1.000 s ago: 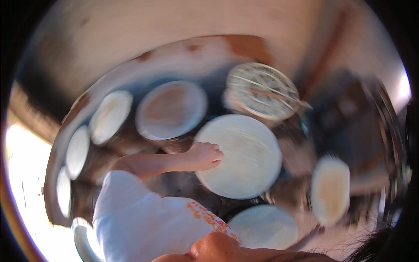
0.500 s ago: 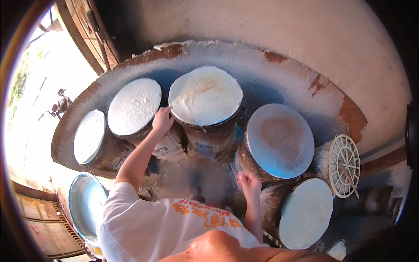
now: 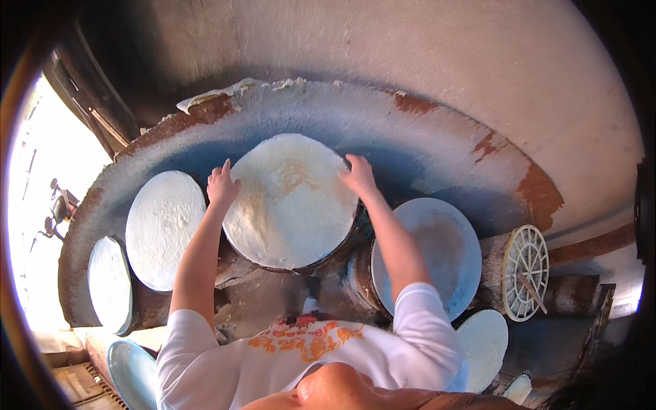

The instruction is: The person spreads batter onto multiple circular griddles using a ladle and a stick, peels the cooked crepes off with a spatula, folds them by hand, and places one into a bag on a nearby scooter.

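A pale, thin round sheet of batter (image 3: 290, 201) with a brownish patch covers a round griddle on a drum stove in front of me. My left hand (image 3: 222, 184) is at its left edge, fingers apart, thumb toward the sheet. At the upper right edge, my right hand (image 3: 359, 175) also has its fingers apart. Neither hand visibly grips anything. To the left, two more griddles carry a white sheet (image 3: 166, 231) and a smaller white sheet (image 3: 109, 285). Beneath my right forearm lies a bare, grey-brown griddle (image 3: 447, 253).
A spoked, wheel-like round grate (image 3: 525, 273) with a stick across it stands at the right. Below it is another pale-topped drum (image 3: 484, 345). A blue-rimmed basin (image 3: 133, 376) sits at lower left. A flour-dusted curved panel (image 3: 342, 109) runs behind the griddles.
My left hand has moved from between two griddles to the middle sheet's left edge. My right hand has risen from near my body to its right edge. The view has shifted.
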Demonstrator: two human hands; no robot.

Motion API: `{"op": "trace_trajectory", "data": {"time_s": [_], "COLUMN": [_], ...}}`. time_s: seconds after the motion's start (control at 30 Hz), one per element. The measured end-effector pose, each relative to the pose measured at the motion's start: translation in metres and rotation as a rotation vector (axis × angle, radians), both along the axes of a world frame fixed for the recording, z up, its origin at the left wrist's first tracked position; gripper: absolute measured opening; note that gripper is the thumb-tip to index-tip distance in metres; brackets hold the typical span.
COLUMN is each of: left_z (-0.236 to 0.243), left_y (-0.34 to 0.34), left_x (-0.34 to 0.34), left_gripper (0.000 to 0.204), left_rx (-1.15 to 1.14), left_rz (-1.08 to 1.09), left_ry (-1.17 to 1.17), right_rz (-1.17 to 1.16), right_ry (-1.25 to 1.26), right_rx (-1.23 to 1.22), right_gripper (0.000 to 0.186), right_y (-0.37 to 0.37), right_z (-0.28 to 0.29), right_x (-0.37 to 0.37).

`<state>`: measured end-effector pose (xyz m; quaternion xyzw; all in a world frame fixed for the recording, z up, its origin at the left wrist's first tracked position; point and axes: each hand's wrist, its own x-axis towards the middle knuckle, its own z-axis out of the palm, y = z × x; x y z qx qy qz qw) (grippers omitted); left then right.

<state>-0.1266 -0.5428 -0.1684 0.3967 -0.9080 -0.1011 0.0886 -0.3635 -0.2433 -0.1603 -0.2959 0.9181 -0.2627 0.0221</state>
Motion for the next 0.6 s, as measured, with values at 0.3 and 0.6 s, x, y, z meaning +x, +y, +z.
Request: {"op": "trace_trajectory", "data": {"time_s": [0.3,0.6], "left_z": [-0.019,0.051], "left_y": [-0.057,-0.027], "left_x": [-0.058,-0.048], "left_gripper": [0.056,0.02], "left_rx": [0.273,0.483], "left_rz": [-0.06,-0.191], "left_ry": [0.084,0.352], "right_rz": [0.354,0.355], "right_ry": [0.145,-0.288], "right_rx": [-0.106,-0.196], "right_gripper": [0.054,0.056], "right_y": [-0.079,-0.083], "right_z": [-0.015,0.027], "right_x": [-0.051,-0.064]}}
